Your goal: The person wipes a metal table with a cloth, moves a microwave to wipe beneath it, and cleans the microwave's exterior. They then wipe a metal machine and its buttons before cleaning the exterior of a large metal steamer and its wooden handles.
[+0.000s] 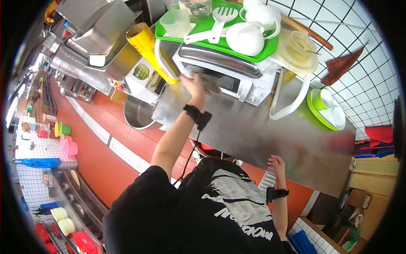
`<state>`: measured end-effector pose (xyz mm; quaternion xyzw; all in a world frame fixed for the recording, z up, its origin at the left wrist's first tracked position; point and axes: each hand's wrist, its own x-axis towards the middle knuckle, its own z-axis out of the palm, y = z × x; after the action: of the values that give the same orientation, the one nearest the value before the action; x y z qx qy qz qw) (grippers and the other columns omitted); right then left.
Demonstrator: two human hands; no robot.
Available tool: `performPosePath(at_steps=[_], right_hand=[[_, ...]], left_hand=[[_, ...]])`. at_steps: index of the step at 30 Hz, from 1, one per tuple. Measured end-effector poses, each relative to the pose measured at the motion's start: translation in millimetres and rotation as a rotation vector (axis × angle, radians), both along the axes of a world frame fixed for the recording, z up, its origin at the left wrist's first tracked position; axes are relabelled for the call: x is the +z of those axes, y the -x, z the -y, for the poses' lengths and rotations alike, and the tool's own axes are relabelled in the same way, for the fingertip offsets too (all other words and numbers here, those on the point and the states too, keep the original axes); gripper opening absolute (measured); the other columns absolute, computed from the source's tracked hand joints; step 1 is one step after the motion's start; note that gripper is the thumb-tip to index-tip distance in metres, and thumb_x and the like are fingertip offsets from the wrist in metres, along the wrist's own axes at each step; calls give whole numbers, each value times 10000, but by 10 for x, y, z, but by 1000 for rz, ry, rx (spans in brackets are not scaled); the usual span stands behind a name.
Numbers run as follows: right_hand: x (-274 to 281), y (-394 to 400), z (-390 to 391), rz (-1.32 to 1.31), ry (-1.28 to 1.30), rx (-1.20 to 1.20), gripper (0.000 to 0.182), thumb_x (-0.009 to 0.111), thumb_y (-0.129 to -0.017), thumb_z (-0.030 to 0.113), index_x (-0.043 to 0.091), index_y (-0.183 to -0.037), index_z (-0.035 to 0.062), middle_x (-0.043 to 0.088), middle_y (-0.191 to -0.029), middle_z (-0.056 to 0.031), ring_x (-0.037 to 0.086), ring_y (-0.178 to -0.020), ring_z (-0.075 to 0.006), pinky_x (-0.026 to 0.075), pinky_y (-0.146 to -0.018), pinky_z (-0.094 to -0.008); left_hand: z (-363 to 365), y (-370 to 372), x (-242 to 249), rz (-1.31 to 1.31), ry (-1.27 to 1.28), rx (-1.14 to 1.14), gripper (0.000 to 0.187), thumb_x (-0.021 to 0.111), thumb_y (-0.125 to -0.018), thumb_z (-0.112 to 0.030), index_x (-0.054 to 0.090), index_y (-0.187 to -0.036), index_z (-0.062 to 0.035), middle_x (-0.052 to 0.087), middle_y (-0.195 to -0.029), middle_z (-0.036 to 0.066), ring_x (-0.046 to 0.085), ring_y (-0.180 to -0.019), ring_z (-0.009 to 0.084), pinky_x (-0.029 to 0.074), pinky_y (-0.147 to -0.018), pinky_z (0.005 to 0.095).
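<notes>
My left hand [194, 88] is stretched forward to the front of a white microwave [252, 86]. Its fingers are closed on a greyish cloth [210, 83], smeared by motion, which overlaps the microwave's dark door window. Close by on the left, a yellow roll [148, 48] leans beside the microwave. My right hand [277, 163] hangs at the near edge of the steel table [253, 131], its fingers loosely bent and a little apart, with nothing in them. Both wrists wear black straps with a small device.
Above the microwave, a green tray [258, 56] carries white teapots [245, 39], a slotted turner [218, 25] and a plastic cup [175, 23]. Green and white dishes [325, 110] stand at the right by the tiled wall. A steel pot [138, 112] is left of the table.
</notes>
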<state>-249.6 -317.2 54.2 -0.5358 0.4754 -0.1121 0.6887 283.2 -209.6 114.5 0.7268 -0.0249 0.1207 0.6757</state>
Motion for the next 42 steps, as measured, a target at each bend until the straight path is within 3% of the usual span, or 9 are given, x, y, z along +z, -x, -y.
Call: performPosePath(at_steps=[1, 4, 10, 11, 13, 18, 21, 36, 42], right_hand=[[13, 36, -11, 1, -2, -23, 213, 502, -967, 135, 604, -1119, 25, 657, -920, -53, 631, -735, -130, 524, -628, -255], [-21, 132, -24, -5, -17, -63, 213, 505, -968, 143, 607, -1116, 29, 663, -916, -59, 640, -734, -138, 533, -636, -264], [-82, 106, -31, -50, -27, -126, 193, 522, -922, 107, 630, -1066, 37, 668, -873, -62, 648, -713, -144, 547, -613, -279], [-118, 77, -4, -42, -26, -119, 193, 522, -922, 107, 630, -1066, 37, 668, -873, -62, 648, -713, -144, 547, -613, -279], [-217, 61, 43, -38, -9, -98, 203, 523, -927, 131, 617, -1079, 34, 663, -853, -52, 644, -682, -133, 546, -565, -274], [-218, -127, 107, -61, 10, -11, 195, 474, -947, 99, 609, -1070, 32, 661, -851, -55, 644, -675, -137, 549, -562, -280], [-246, -337, 147, -83, 15, 53, 194, 466, -957, 103, 609, -1072, 38, 658, -851, -54, 637, -672, -133, 548, -574, -274], [-133, -634, -127, -127, 112, 162, 181, 505, -951, 152, 612, -1052, 46, 651, -804, -67, 630, -631, -126, 522, -529, -255], [34, -724, -483, -644, 572, 411, 278, 650, -876, 266, 573, -960, 13, 632, -779, -129, 611, -559, -197, 482, -492, -309]], left_hand=[[-93, -142, 24, 39, -218, 138, 617, 626, -789, -142, 354, -1309, 49, 463, -1197, 314, 484, -1073, 481, 385, -959, 511], [-288, -449, 9, 96, -276, 143, 621, 637, -799, -159, 354, -1315, 38, 436, -1221, 318, 483, -1076, 480, 399, -940, 517], [-901, -320, -503, -45, -886, -566, 513, 644, -808, -287, 527, -1242, -39, 606, -1058, 283, 585, -983, 455, 483, -885, 469], [-945, -184, -431, -104, -799, -454, 547, 676, -775, -257, 523, -1267, -72, 576, -1136, 268, 558, -1049, 446, 463, -930, 466], [-1026, 93, 1, 77, -613, -222, 568, 680, -757, -149, 508, -1296, -99, 500, -1243, 261, 513, -1131, 429, 448, -958, 462], [-1129, -84, 1597, 650, -485, -151, 568, 606, -741, 26, 530, -1282, -132, 442, -1309, 206, 453, -1200, 402, 394, -1015, 454], [-1078, -503, 1945, 765, -531, -213, 566, 580, -708, 59, 545, -1246, -111, 473, -1283, 185, 446, -1206, 402, 370, -1043, 441], [-1411, -537, 435, 437, -600, -309, 499, 643, -725, 17, 531, -1197, -99, 445, -1242, 215, 436, -1187, 438, 392, -1012, 472], [-1459, -619, 36, 320, -608, -358, 542, 615, -694, 68, 552, -1204, -106, 463, -1256, 198, 452, -1188, 408, 402, -1008, 447]])
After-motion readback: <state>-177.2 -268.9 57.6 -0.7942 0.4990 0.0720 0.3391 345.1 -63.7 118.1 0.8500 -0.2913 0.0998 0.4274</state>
